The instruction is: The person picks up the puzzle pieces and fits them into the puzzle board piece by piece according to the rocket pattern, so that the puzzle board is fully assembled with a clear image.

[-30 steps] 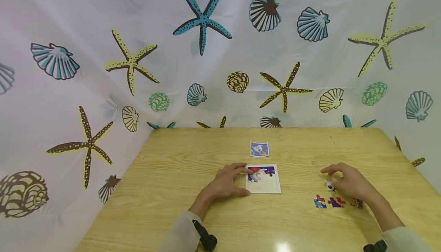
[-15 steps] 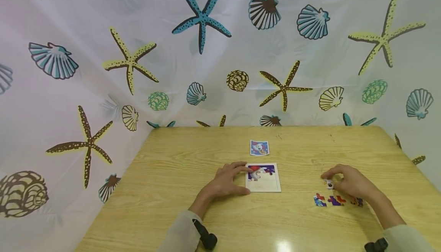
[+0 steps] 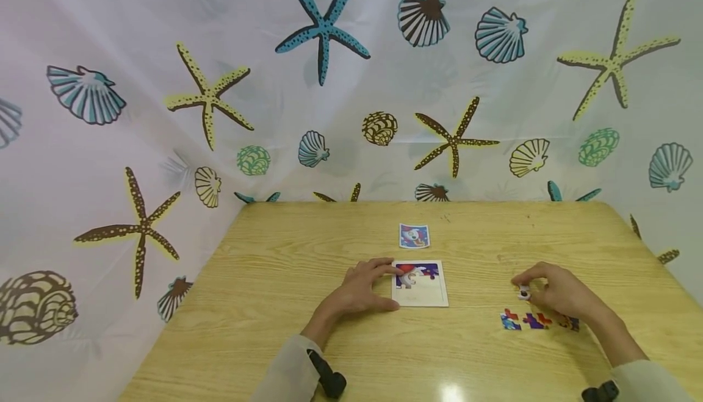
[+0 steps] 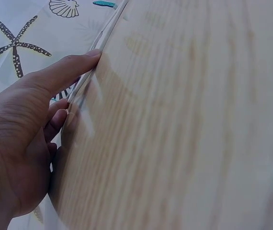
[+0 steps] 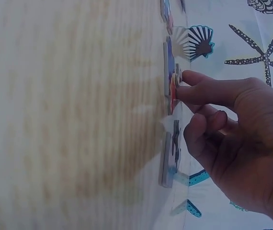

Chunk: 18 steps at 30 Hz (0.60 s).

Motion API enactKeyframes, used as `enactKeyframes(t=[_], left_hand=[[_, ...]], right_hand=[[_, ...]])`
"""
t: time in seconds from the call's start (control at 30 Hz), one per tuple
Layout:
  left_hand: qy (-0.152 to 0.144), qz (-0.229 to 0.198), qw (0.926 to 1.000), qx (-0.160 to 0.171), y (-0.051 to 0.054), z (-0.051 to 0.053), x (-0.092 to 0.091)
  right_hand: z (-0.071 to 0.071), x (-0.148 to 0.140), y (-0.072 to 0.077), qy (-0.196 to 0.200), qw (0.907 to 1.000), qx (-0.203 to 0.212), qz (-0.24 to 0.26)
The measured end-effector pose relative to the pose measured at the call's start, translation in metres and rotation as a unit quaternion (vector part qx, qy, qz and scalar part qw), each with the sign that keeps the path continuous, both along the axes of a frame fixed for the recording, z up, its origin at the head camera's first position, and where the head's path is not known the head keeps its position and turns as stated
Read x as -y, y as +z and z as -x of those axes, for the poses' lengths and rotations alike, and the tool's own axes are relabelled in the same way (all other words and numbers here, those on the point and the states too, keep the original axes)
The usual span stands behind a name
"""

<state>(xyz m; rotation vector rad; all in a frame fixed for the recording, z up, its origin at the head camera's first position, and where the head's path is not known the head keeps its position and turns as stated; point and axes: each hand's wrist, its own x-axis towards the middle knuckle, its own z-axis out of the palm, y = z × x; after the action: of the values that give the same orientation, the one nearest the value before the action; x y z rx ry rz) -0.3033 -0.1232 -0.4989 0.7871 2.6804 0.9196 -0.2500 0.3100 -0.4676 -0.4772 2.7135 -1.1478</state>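
Observation:
My left hand (image 3: 359,289) lies at the left side of a square puzzle board (image 3: 420,300). Its fingertips touch the board's upper left part and its thumb is at the lower left corner; in the left wrist view the left hand (image 4: 28,120) reaches along the board's thin edge. Puzzle pieces fill part of the board's top and left. Off to the right, my right hand (image 3: 562,295) pinches a white puzzle piece (image 3: 524,293) with a black spot between thumb and finger. The right wrist view shows this puzzle piece (image 5: 177,75) edge-on at the fingertips of the right hand (image 5: 237,124).
Nearer me than the right hand lie a blue-and-red piece (image 3: 510,319), a purple-and-red piece (image 3: 536,321) and a dark piece (image 3: 568,323) partly under the hand. A small picture card (image 3: 414,236) lies behind the board on the wooden table (image 3: 307,231). A shell-patterned curtain (image 3: 340,103) hangs behind.
My right forefinger has come down to meet the white piece, which has turned slightly in the pinch. The left hand and the board keep their places.

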Motion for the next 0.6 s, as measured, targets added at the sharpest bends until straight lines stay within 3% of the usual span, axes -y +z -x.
enactKeyframes(t=[0.27,0.6], left_hand=[[0.003,0.005,1.0,0.0,0.002,0.002,0.001],[-0.003,-0.002,1.0,-0.004,0.001,0.001,0.001]], right_hand=[[0.002,0.002,0.003,-0.007,0.9999,0.0,0.009],[0.003,0.013,0.002,-0.009,0.9987,-0.044,-0.022]])
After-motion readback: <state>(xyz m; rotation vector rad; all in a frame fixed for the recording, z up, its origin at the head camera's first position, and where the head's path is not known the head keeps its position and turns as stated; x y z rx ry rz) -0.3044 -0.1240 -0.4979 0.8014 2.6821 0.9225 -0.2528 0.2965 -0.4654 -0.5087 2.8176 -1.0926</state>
